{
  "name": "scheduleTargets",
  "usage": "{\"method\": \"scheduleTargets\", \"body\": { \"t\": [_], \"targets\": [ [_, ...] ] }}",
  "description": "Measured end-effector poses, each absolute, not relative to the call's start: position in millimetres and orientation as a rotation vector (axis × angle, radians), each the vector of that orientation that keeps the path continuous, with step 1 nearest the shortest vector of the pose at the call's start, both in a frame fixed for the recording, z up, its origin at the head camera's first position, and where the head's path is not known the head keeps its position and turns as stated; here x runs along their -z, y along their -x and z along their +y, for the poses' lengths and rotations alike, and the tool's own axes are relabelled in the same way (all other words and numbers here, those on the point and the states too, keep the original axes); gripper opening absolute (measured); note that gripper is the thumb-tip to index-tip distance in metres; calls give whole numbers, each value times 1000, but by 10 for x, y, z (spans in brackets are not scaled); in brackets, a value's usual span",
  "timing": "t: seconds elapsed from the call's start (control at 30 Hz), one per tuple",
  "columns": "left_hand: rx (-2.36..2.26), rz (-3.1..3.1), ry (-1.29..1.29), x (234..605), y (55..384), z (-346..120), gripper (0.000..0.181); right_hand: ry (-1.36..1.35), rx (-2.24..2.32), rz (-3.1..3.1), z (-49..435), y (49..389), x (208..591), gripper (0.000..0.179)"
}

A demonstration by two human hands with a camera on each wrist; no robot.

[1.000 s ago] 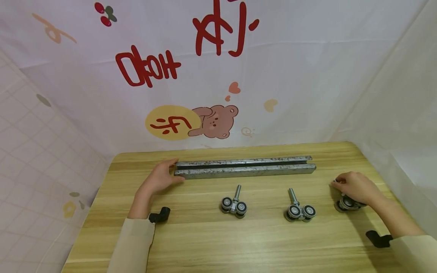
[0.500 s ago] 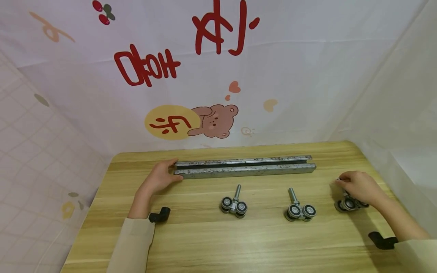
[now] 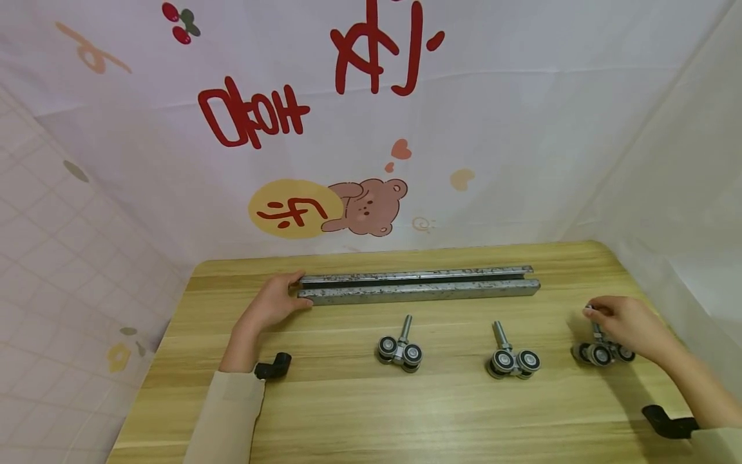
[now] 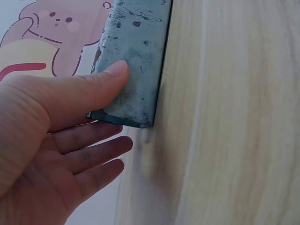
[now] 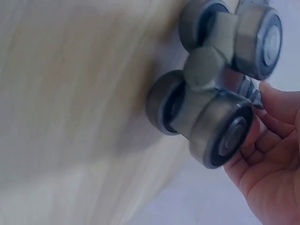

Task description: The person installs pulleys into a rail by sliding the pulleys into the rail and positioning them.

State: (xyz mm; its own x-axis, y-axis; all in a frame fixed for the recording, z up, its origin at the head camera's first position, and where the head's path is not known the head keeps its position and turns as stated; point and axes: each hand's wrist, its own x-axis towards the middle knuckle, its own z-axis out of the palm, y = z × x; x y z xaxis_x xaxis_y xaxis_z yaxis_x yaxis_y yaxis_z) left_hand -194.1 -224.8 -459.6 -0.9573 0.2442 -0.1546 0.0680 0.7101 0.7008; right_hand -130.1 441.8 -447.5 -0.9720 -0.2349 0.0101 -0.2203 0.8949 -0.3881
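Observation:
A grey, rust-speckled metal track rail [image 3: 417, 294] lies along the back of the table, its slot facing up in the head view. My left hand [image 3: 270, 308] grips its left end. In the left wrist view the thumb [image 4: 105, 86] presses on one side of the rail [image 4: 133, 56], and the other fingers extend past its end. At the right, my right hand [image 3: 632, 327] pinches the bolt of a four-wheeled roller [image 3: 599, 353]. Up close in the right wrist view, this roller [image 5: 201, 70] shows its wheels, with the fingers partly behind it.
Two more rollers with bolts, a left one [image 3: 400, 353] and a right one [image 3: 513, 363], lie on the wooden table [image 3: 406, 419] in front of the rail. A printed cloth [image 3: 510, 129] hangs behind. Black angled pieces show at both wrists.
My right hand has moved to the right with the roller, and more of its wheels show. The left hand keeps its place on the rail's end. The head view has shifted slightly.

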Motion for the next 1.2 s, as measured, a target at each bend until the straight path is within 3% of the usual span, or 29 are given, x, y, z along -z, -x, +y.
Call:
{"method": "scheduleTargets", "body": {
  "t": [0.3, 0.7, 1.2],
  "targets": [
    [-1093, 2671, -241, 4604, 1932, -2232, 78, 334, 652, 3065, 4445, 1219, 4408, 32],
    [-1085, 2668, -228, 4583, 1934, -2254, 78, 302, 707, 3107, 4333, 1184, 4342, 21],
    [-1103, 2670, -232, 4600, 1940, -2259, 78, 292, 781, 3177, 4313, 1205, 4360, 24]
  ]
}}
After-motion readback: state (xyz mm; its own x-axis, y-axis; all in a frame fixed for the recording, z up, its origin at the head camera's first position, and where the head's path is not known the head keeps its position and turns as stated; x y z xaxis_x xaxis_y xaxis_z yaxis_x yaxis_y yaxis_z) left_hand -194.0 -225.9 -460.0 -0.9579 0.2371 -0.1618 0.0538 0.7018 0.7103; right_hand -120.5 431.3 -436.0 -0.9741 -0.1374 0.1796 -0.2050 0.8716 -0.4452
